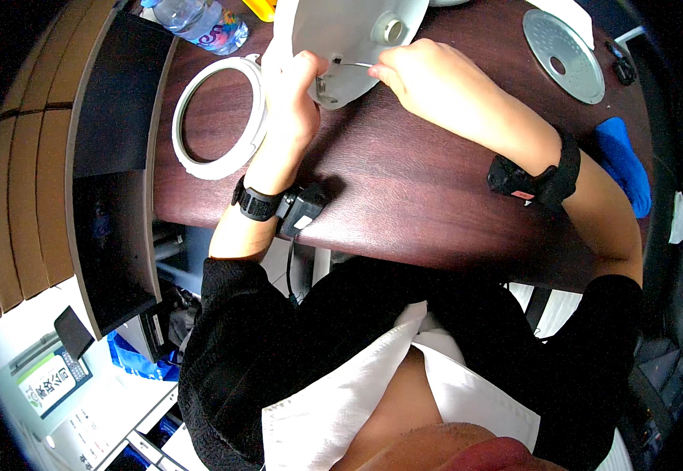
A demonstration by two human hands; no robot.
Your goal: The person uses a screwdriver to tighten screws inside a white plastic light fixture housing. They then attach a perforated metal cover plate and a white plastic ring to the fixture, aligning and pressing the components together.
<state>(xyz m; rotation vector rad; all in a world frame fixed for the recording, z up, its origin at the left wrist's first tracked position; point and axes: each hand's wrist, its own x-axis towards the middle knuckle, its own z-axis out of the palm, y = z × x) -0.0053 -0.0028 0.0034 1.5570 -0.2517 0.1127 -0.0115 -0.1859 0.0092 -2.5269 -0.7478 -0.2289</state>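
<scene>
A white, rounded appliance housing (349, 31) with a hollow, shiny inside and a short round socket in it is at the far middle of the table. My left hand (294, 102) is closed around the near left edge of this housing, thumb on top. My right hand (416, 74) is at the housing's right side, thumb and fingers pinched together. From that pinch a thin pale line (355, 65), a wire or a slim rod, runs left into the housing; I cannot make out which. A white ring (192, 162) lies on the table left of my left hand.
A clear water bottle (208, 27) lies at the far left, with a yellow thing (260, 8) beside it. Far right are a grey metal disc (569, 47) with an off-centre hole, a small black object (621, 64) and a blue cloth (622, 165). Dark shelving (114, 118) borders the table's left.
</scene>
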